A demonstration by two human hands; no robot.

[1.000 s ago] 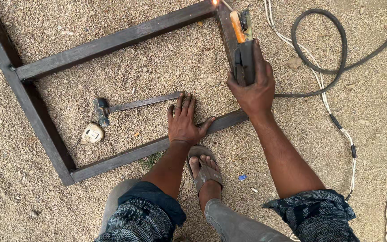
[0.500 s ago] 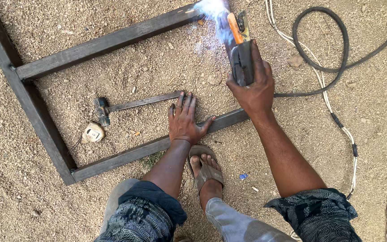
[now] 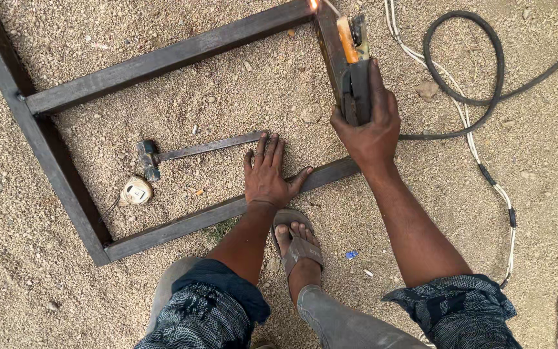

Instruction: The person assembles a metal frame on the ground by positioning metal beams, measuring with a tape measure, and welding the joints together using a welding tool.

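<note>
Head view: right hand (image 3: 371,132) fingers clench the electrode holder (image 3: 355,77); left hand (image 3: 267,176) fingers splay flat on gravel (image 3: 227,97).

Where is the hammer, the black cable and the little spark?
hammer (image 3: 149,159), head view, on its metal head.
black cable (image 3: 493,64), head view, on the loop's right side.
spark (image 3: 313,4), head view, on the glow at the frame corner.

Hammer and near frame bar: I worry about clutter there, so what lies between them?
In the head view, a tape measure on gravel lies between hammer and near bar.
</note>
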